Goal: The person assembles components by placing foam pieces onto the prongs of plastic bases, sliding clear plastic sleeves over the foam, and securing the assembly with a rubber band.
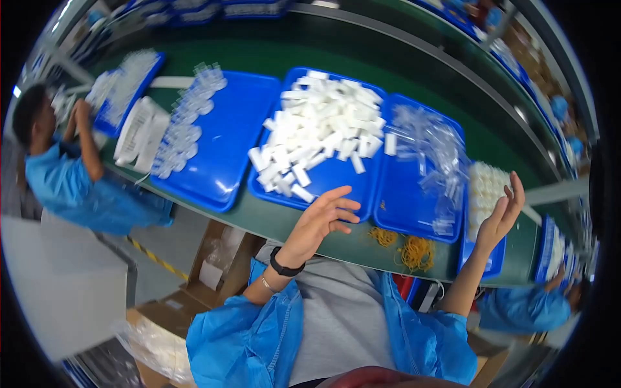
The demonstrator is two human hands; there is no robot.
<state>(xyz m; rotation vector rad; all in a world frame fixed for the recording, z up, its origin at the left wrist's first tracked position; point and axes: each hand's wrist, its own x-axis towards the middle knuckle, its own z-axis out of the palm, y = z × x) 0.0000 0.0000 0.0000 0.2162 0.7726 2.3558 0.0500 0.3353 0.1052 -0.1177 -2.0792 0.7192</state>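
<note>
My left hand [321, 223] hovers at the near edge of a blue tray [362, 187] heaped with small white blocks [320, 123]. Its fingers are apart and nothing shows in them. Far to the right, my right hand [504, 210] is raised beside a tray of rows of off-white round pieces [482, 184], fingers stretched out and holding nothing visible. Between the hands lies another blue tray [401, 197] with a loose pile of clear plastic pieces [430, 145]. Two bundles of yellowish rubber bands [416, 252] rest on the green bench near its front edge.
A blue tray [223, 155] at left carries clear round plastic parts [184, 129] along one side. Beyond it sits a white package [140, 136]. One co-worker [71, 174] works at far left, another [530, 307] at right. Open cardboard boxes [217, 258] stand below the bench.
</note>
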